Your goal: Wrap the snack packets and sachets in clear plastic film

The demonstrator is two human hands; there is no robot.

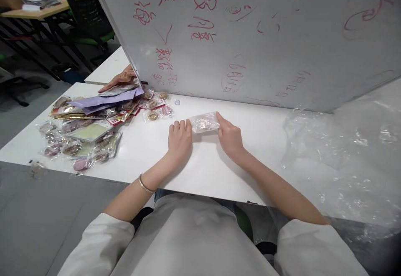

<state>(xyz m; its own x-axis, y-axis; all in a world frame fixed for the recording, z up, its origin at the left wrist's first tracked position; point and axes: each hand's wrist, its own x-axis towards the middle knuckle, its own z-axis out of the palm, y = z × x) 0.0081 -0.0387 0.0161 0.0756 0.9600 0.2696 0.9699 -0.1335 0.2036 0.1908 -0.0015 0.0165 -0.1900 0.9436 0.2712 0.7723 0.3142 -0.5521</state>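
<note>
Well left of the left grip (180,141), crowded right up to the near edge of the tabletop (140,150) with small wrapped pieces (81,165), and with yellow-green packets (91,131) among them. Farther back on that side, layered with purple pouches (108,101) and a silver pouch (117,90), touched from above by another person's hand (122,79) at the left edge of the whiteboard (250,58). Closer in, behind and to the left of the left grip, scattered with more wrapped pieces; just right of those, marked by a small blue-edged label (177,103). From the heap to the left grip, showing plain white, with room to shift sideways.

At the left grip, pinching the left end of a clear bag (205,123). Stretched directly between both grips, glinting, too unclear inside to name any contents; lifted or resting, cannot tell which. Behind it, with a strip of room up to the foot of the whiteboard.

At the right grip (231,137), pinching the bag's right end, index finger extended along it. Beyond to the right, white again for a stretch, then covered by clear plastic sheeting (344,154) reaching the near edge.
</note>
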